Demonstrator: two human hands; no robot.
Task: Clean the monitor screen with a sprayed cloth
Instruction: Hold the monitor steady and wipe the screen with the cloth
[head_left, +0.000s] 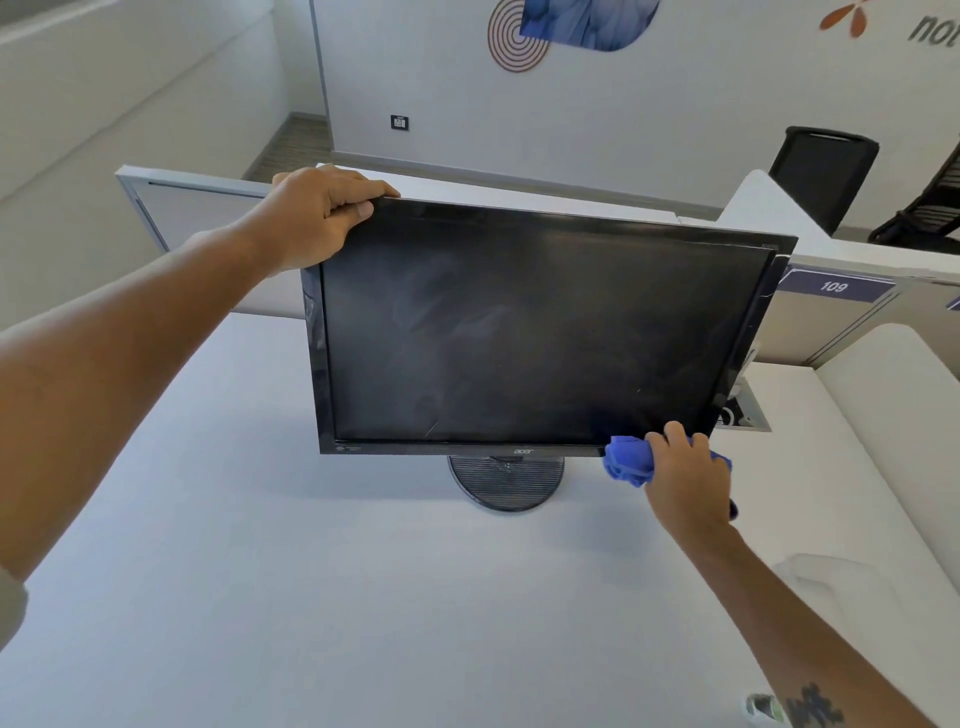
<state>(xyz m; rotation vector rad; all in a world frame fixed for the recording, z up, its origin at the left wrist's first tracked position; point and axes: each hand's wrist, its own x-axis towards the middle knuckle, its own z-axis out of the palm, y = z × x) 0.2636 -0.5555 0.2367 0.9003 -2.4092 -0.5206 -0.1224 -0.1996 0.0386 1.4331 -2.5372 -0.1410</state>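
Cut off at the bottom edge: spray bottle (763, 707), blurred. Behind the monitor (535, 332): desk cable box (745, 410), partly hidden.

White desk (291, 597) viewed from above, its surface matte and pale. The round, ribbed black stand base (505, 480) of the monitor (535, 332) rests directly on it, near the middle and toward the far edge, casting a soft shadow to the left. At the lower right edge, partly cut off by the forearm, lies a small white-and-green object (761, 707), too blurred to identify.
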